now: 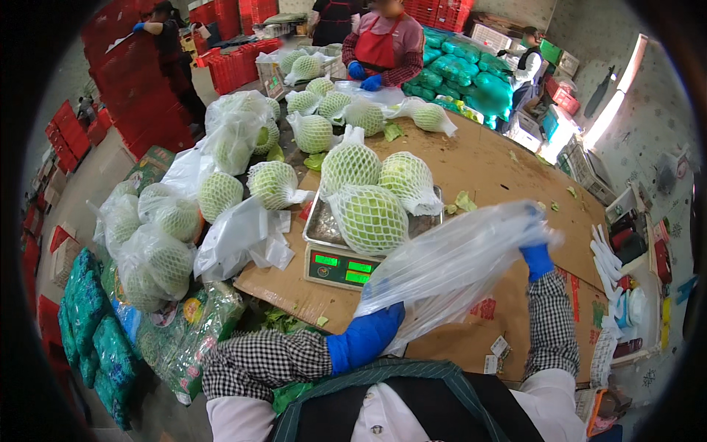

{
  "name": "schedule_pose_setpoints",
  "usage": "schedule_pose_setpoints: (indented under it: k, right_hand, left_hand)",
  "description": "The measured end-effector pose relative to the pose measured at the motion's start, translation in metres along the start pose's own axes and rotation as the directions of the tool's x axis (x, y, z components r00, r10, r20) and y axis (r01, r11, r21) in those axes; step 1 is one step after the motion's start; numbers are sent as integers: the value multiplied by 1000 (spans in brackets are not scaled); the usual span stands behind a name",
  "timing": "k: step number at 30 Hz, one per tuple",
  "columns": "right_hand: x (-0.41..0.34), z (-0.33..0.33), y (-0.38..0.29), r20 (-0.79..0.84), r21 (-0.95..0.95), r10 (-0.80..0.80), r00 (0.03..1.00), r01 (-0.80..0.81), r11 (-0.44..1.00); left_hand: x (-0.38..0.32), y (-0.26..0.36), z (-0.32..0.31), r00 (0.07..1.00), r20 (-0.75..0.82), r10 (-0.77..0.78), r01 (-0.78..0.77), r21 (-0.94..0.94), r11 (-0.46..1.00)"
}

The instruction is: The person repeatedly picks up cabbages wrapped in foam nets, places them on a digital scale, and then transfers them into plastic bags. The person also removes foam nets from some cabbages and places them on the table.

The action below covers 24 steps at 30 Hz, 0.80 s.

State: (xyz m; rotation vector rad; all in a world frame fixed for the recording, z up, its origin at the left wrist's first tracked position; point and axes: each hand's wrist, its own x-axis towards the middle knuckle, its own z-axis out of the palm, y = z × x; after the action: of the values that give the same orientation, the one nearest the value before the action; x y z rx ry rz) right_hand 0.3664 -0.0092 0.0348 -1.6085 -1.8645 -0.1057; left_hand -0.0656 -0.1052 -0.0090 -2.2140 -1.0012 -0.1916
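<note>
A clear plastic bag [453, 254] is stretched between my two blue-gloved hands, blurred at its right end. My left hand [373, 329] grips its near left end, and some fingers show only through the film. My right hand [537, 248] holds the other end, raised at the right. Just beyond the bag stands a digital scale [331, 276] with a metal pan and lit green displays. Several green cabbage heads in white foam nets rest on the pan: a front one [369, 220], a right one [409, 179] and a back one [351, 166]. The bag overlaps the scale's right corner.
More netted cabbages [312, 133] lie at the table's far end. Bagged cabbages [154, 265] and a stack of plastic bags [232, 240] are at the left. Cardboard [497, 154] covers the table, with loose leaves [464, 201]. A person in a red apron [381, 47] stands opposite.
</note>
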Motion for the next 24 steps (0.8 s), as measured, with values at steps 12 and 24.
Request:
schedule_pose_setpoints:
  k: [12,24]
  right_hand:
    - [-1,107,-88,387,225,-132,913,46,973]
    - [146,185,-108,501,679,108,859,-467,567]
  left_hand:
    - [-3,-159,123,656,266,-706,253,-959,-127]
    - [105,-224,327,724,495,-481,366,-866,-341]
